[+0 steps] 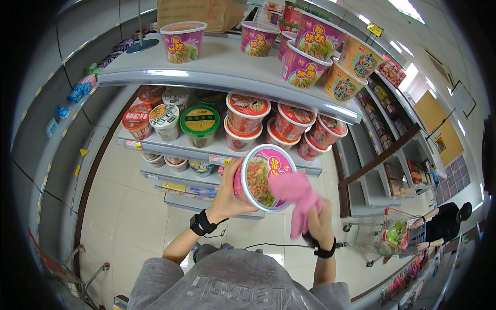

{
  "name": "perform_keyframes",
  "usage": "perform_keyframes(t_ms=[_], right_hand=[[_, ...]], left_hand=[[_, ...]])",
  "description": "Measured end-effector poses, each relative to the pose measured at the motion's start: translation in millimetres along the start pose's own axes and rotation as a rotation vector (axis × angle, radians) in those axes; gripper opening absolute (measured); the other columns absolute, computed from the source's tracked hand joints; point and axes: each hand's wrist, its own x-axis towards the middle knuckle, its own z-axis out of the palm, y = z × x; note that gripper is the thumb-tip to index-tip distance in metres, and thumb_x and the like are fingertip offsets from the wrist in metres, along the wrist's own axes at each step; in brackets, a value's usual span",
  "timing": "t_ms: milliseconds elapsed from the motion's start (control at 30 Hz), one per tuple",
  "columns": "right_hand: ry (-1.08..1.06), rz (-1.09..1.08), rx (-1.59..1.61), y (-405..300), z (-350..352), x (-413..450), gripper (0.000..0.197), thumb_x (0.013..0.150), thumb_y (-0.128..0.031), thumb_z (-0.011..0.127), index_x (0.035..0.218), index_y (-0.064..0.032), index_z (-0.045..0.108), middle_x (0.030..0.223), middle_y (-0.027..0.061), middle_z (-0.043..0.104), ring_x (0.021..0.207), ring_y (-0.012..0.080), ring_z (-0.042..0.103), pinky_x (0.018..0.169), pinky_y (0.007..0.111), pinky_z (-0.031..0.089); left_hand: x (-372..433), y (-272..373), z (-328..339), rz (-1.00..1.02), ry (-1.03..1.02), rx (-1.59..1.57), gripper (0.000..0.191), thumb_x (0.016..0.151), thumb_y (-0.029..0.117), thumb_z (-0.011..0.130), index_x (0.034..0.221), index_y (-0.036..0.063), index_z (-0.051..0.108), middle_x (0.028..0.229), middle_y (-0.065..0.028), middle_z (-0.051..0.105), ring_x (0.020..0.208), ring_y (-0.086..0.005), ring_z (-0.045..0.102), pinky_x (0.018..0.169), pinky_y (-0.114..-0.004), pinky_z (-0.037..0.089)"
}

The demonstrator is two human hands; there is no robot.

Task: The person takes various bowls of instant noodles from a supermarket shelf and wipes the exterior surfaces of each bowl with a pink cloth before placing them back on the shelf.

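Observation:
My left hand (226,193) grips a pink instant noodle tub (258,174) by its side, with the printed lid tilted up towards me. A pink cloth (292,188) is bunched in my right hand (321,223). Its blurred upper end overlaps the right part of the lid; whether it touches the lid I cannot tell. Beyond my hands stands a shelf unit. Its top board (228,64) bears similar purple tubs (182,42) and stacked orange tubs (345,81).
Red-lidded tubs (248,110) and a green-lidded tub (200,122) fill the shelf below. A cardboard box (193,15) sits at the back. To the right, a person (445,226) holds a shopping cart (387,232). Another cart (66,267) stands at lower left. A black cable (279,244) runs before me.

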Motion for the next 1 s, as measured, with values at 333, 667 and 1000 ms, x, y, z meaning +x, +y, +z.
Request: perform_keyframes(t_ms=[333, 667, 1000], right_hand=[[-0.207, -0.058, -0.043, -6.9, 5.2, 7.9, 0.033, 0.077, -0.006, 0.043, 0.106, 0.0030, 0.057, 0.107, 0.0164, 0.061, 0.102, 0.0309, 0.057, 0.094, 0.038, 0.040], [-0.255, -0.248, -0.011, -21.9, 39.5, 24.3, 0.025, 0.082, -0.012, 0.038, 0.083, 0.0024, 0.059, 0.065, 0.0084, 0.060, 0.058, 0.0174, 0.059, 0.055, 0.029, 0.047], [0.408, -0.039, 0.613, 0.8, 55.1, 1.3, 0.053, 0.094, -0.044, 0.031, 0.122, 0.0003, 0.040, 0.113, 0.0111, 0.053, 0.100, 0.0208, 0.055, 0.083, 0.033, 0.047]], left_hand=[[1.0, 2.5, -34.8, -0.029, -0.001, 0.027, 0.105, 0.045, 0.026, 0.087, 0.130, 0.0038, 0.028, 0.122, -0.0159, 0.039, 0.114, -0.0312, 0.042, 0.097, -0.040, 0.033], [45.8, 14.8, -96.9, 0.121, 0.054, 0.164, 0.107, 0.046, 0.027, 0.087, 0.130, 0.0030, 0.026, 0.124, -0.0174, 0.038, 0.115, -0.0311, 0.041, 0.098, -0.039, 0.033], [193.8, 5.7, -279.2, 0.216, 0.618, 0.103, 0.082, 0.062, 0.024, 0.081, 0.124, -0.0005, 0.033, 0.120, -0.0142, 0.045, 0.110, -0.0220, 0.046, 0.092, -0.034, 0.039]])
